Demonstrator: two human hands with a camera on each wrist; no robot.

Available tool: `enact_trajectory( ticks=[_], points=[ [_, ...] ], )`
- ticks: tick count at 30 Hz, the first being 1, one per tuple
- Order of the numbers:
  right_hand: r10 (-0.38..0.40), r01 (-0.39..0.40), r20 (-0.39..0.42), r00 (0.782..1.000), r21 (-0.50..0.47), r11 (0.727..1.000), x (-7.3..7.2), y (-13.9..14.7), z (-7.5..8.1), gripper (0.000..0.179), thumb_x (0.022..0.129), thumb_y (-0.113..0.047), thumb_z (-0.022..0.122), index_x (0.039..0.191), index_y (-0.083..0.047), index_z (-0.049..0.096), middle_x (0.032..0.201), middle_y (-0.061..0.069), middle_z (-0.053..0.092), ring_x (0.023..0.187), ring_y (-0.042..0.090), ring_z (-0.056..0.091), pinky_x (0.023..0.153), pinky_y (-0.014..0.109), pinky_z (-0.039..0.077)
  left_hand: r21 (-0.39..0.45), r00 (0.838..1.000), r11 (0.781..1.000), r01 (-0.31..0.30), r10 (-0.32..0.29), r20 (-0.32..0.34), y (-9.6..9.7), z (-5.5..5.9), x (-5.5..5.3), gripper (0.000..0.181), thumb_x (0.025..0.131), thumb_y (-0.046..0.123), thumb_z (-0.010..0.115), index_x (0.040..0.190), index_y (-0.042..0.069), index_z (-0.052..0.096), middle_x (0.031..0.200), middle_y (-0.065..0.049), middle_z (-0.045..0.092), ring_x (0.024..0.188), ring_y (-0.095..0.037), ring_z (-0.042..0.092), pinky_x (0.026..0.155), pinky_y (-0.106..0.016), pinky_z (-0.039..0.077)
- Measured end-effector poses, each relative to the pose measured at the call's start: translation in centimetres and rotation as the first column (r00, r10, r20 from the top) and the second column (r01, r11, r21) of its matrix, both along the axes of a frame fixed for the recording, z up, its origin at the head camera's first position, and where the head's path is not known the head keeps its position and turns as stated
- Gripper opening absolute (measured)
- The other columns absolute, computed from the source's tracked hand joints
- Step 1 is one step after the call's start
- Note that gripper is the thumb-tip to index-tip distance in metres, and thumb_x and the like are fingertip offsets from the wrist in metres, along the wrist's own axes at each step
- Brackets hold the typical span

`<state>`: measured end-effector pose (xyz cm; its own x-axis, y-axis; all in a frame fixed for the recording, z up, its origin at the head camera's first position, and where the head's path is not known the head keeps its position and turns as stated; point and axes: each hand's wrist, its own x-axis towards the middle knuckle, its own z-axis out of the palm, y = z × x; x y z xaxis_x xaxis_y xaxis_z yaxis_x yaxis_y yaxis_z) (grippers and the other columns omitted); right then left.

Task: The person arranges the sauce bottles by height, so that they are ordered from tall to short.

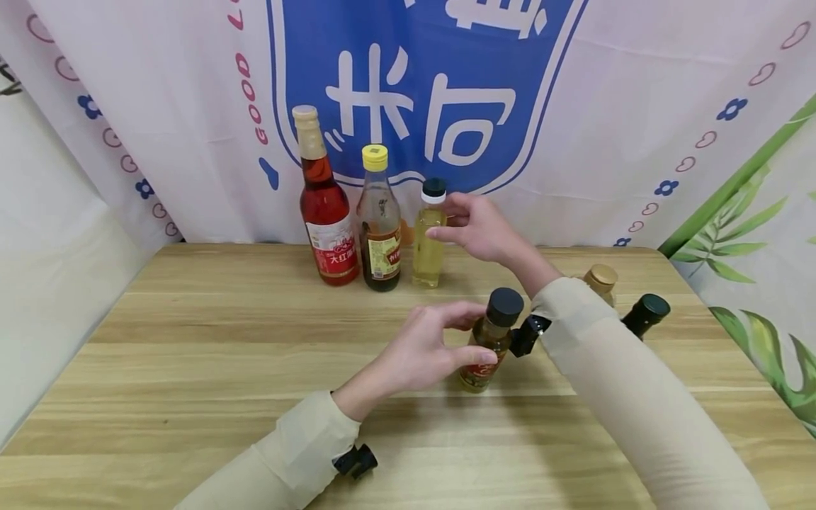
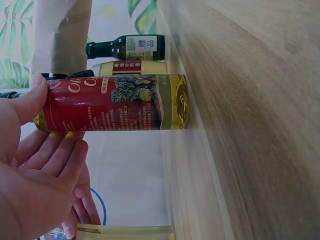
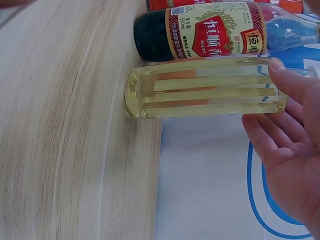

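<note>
In the head view my left hand (image 1: pixel 427 350) holds an olive oil bottle (image 1: pixel 505 308) with a black cap, thumb on one side and fingers on the other. Its red label faces the left wrist camera, and the bottle (image 2: pixel 135 102) stands upright near the tabletop. Farther back, my right hand (image 1: pixel 479 228) grips the upper part of a clear bottle of pale yellow oil (image 1: pixel 428 258), which has a dark green and white cap. This oil bottle (image 3: pixel 205 90) stands right beside a vinegar bottle (image 3: pixel 215 30) with a yellow cap.
A tall red vinegar bottle (image 1: pixel 328 212) stands at the left end of the back row. Under the right forearm, partly hidden, are a bottle with a tan cap (image 1: pixel 601 278) and a dark green bottle (image 1: pixel 647 312). A printed curtain (image 1: pixel 605 142) hangs behind the wooden table (image 1: pixel 191 340).
</note>
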<state>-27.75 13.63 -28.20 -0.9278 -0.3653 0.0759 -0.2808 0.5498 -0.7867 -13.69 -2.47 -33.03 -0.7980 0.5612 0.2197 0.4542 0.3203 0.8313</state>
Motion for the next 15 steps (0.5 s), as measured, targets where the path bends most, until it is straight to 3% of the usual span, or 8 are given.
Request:
enact_trajectory(
  ticks=[15],
  points=[
    [0.003,-0.003,0.005,1.000,0.004,1.000,-0.17,-0.33,-0.05,0.047,0.098,-0.026,0.080,0.137,-0.006,0.065,0.144,0.014,0.067,0.133,0.032,0.066,0.113,0.047,0.055,0.009,1.000,1.000,0.009,-0.009,-0.003,0.06,-0.02,-0.04,0.050,0.090,0.021,0.087,0.137,0.012,0.071,0.133,-0.004,0.076,0.122,-0.022,0.074,0.109,-0.036,0.057]
  ],
)
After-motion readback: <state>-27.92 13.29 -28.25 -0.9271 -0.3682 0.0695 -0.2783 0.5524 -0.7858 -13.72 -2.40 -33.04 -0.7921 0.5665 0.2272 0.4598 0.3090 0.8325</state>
